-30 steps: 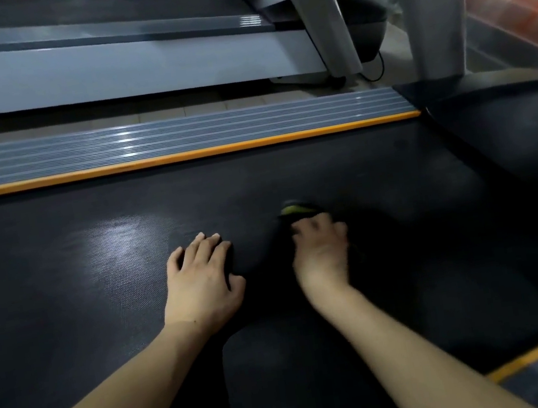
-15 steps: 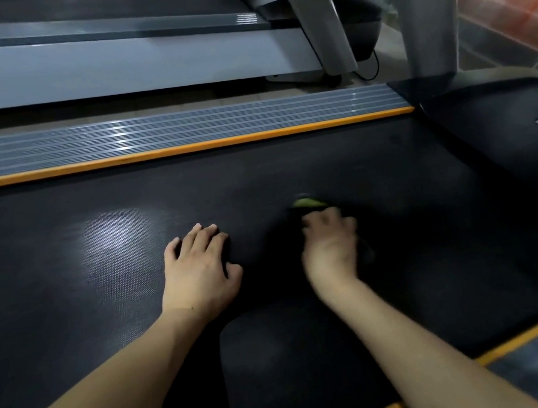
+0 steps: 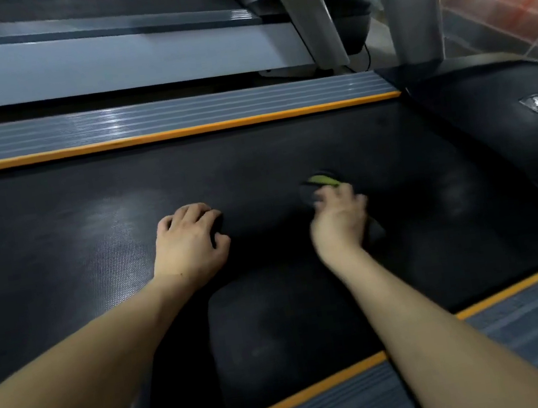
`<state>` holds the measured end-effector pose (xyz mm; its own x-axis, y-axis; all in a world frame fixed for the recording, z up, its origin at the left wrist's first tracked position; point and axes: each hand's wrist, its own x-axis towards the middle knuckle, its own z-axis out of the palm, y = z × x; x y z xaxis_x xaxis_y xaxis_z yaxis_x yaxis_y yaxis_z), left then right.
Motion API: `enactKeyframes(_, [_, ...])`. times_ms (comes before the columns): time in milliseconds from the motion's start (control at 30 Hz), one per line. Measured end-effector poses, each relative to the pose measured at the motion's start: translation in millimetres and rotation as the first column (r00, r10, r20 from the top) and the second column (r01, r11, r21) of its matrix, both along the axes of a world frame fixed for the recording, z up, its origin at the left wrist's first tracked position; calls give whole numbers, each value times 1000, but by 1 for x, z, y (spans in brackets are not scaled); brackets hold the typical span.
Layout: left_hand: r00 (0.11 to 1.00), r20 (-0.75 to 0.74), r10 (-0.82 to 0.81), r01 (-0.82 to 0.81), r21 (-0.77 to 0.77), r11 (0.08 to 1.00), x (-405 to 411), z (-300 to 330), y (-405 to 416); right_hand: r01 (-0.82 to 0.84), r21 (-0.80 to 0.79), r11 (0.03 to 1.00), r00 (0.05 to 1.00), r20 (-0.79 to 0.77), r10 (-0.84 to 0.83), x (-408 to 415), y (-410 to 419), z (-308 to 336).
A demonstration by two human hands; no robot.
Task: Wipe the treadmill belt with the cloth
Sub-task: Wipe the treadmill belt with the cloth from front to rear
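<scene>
Pressing two hands, left hand (image 3: 190, 246) bare, right hand (image 3: 338, 218) on one cloth (image 3: 321, 182).

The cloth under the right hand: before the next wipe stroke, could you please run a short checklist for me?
1. Cloth under the right hand: ok, a yellow-green edge shows past the fingertips.
2. Cloth on the treadmill belt: ok.
3. Grip on the cloth: cannot tell, the hand is blurred.
4. Left hand bracing on the belt: ok, it rests beside the cloth, apart from it.
5. Belt ahead of the cloth, up to the orange strip: ok, nothing lies there.
6. Belt clean: cannot tell.
</scene>
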<state>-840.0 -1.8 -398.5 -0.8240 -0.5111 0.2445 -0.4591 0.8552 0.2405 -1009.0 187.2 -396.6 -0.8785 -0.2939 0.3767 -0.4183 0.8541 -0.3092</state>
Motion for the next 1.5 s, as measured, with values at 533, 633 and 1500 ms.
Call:
enactKeyframes(533, [969, 246, -19, -1, 81, 997, 52, 23, 58, -25, 31, 999, 999, 47, 23, 36, 29, 9])
enactKeyframes(633, [924, 379, -37, -15, 133, 991, 55, 34, 62, -429, 81, 899, 903, 29, 429, 98, -1, -1])
enactKeyframes(1500, [834, 539, -114, -26, 245, 969, 57, 40, 66, 18, 123, 992, 1000, 11, -20, 18, 104, 14])
